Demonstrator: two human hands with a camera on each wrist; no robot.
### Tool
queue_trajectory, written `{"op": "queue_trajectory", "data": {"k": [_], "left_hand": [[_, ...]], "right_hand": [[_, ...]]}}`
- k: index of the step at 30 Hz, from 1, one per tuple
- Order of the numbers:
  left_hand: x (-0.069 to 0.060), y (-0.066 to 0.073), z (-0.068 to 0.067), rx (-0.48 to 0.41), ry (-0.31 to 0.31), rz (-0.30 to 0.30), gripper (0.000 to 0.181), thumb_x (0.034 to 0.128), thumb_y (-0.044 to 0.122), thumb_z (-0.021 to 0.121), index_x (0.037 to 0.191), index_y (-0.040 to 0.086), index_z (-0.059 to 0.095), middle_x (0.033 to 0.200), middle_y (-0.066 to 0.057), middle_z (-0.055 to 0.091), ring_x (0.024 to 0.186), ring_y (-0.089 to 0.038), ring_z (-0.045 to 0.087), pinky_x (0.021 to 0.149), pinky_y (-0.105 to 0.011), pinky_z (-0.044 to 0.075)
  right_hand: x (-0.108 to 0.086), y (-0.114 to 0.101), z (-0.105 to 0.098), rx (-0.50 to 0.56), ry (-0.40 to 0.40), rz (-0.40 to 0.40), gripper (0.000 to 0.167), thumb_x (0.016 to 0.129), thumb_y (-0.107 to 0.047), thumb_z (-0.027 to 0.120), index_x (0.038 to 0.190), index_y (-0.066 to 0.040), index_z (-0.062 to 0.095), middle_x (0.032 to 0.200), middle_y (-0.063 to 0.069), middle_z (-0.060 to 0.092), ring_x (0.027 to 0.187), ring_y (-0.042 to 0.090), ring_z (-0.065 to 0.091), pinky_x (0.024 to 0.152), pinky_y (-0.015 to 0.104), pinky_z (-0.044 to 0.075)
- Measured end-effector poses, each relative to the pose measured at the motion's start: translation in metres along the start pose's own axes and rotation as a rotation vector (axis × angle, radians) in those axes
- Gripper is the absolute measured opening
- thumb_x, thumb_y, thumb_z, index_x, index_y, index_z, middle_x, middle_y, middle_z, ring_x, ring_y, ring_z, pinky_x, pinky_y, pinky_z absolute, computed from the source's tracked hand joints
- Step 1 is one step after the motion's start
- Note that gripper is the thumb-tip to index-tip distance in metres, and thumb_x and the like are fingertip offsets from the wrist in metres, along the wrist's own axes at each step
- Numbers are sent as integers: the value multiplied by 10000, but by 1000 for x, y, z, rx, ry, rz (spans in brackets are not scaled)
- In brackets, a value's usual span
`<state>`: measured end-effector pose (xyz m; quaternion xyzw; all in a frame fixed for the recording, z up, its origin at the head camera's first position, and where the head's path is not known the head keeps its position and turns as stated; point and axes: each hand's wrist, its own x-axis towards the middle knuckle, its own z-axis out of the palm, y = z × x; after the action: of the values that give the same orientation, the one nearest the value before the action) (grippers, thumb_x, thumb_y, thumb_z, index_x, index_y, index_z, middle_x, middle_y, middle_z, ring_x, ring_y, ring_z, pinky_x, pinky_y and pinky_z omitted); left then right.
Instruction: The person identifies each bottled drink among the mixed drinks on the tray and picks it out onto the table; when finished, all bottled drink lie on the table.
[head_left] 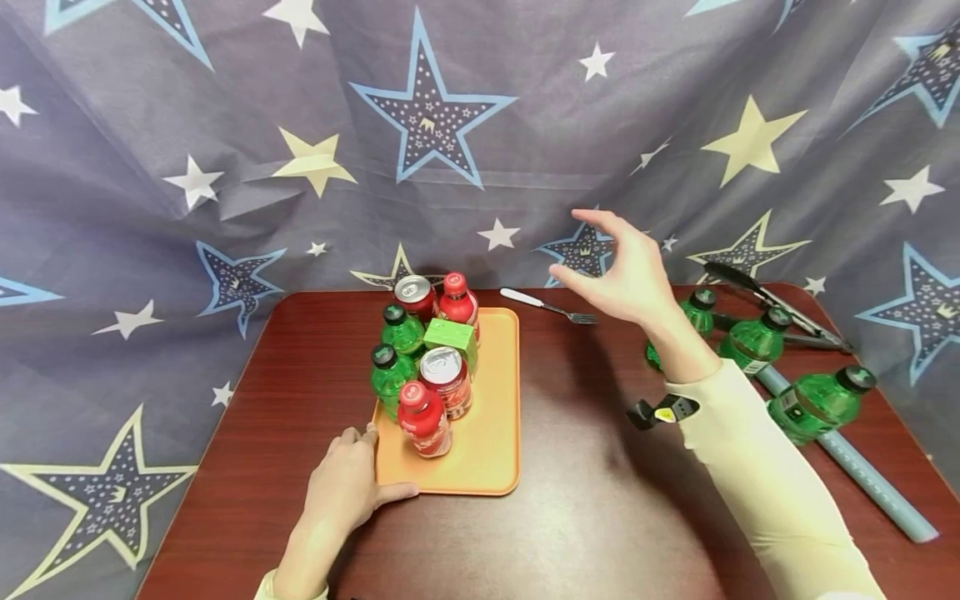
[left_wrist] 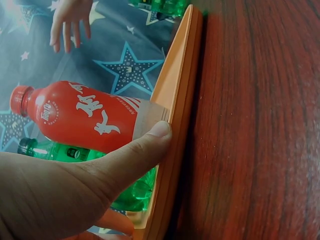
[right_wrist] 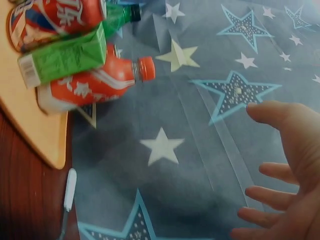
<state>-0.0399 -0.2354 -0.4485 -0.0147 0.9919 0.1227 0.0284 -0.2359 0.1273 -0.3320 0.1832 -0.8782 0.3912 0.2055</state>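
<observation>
My left hand (head_left: 347, 477) grips the front left corner of an orange tray (head_left: 491, 450), the thumb on its rim (left_wrist: 172, 100) and the fingers at its left side. Nearest this hand stands a red bottle (head_left: 424, 421). Behind it on the tray are a red can (head_left: 447, 383), a green carton (head_left: 452, 336), two green bottles (head_left: 392, 379) on the left, another red can (head_left: 415, 296) and a second red bottle (head_left: 459, 302) at the back. Raised above the table to the right, my right hand (head_left: 626, 267) holds nothing, thumb and fingers spread apart.
A white-handled fork (head_left: 547, 306) lies behind, right of the tray. Farther right are several green bottles (head_left: 757, 340), black-handled tongs (head_left: 780, 304) and a long grey-blue stick (head_left: 870, 479). A star-patterned cloth (head_left: 247, 167) hangs behind the wooden table (head_left: 585, 500).
</observation>
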Motion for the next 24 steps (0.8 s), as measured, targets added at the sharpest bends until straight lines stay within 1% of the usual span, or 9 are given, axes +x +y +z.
{"op": "queue_trajectory", "data": {"k": [3,6,11,13,17,19,24], "left_hand": [[-2,-1,-1,1,2,-3,1200,583,668,963,1419,-108,588,1057,-241,643,982,-416,655,720,-607,598],[-2,-1,-1,1,-1,-2,1197,586,668,963,1418,-109,589,1059,-242,642,981,-413,654,714,-607,599],[0,0,-1,1,-7,-4,1192,590,675,961,1416,-101,592,1048,-237,640,974,-409,655,703,-611,598],[0,0,-1,4,-8,-6,1193,588,678,960,1414,-101,594,1044,-237,639,970,-409,655,706,-612,599],[0,0,-1,7,-9,-7,1194,587,677,962,1414,-102,593,1045,-237,639,969,-407,653,715,-611,600],[0,1,-1,5,-10,-8,1192,587,672,964,1414,-102,593,1044,-236,638,968,-407,652,716,-610,601],[-1,1,-2,-2,-10,-11,1193,585,661,969,1421,-100,587,1044,-230,637,975,-408,651,723,-609,599]], "right_hand": [[4,-8,9,54,-55,-18,721,797,-352,918,1447,-178,659,1427,66,704,1322,273,649,1096,494,500],[7,-13,17,87,-102,-32,721,799,-345,922,1452,-196,654,1428,52,703,1329,274,653,1107,490,505],[9,-19,32,130,-164,-23,711,809,-349,920,1457,-241,648,1454,18,687,1341,298,665,1034,499,557],[10,-21,40,157,-184,-24,710,811,-352,921,1457,-245,647,1464,4,681,1340,280,672,993,485,585],[13,-24,56,205,-215,-47,697,821,-341,917,1455,-227,648,1482,13,669,1315,246,693,916,454,618],[13,-25,64,225,-232,-59,696,826,-340,916,1459,-235,648,1498,9,656,1301,239,703,882,440,625],[13,-30,81,256,-281,-38,720,814,-361,927,1465,-245,644,1535,-26,623,1304,252,699,904,441,635]]}}
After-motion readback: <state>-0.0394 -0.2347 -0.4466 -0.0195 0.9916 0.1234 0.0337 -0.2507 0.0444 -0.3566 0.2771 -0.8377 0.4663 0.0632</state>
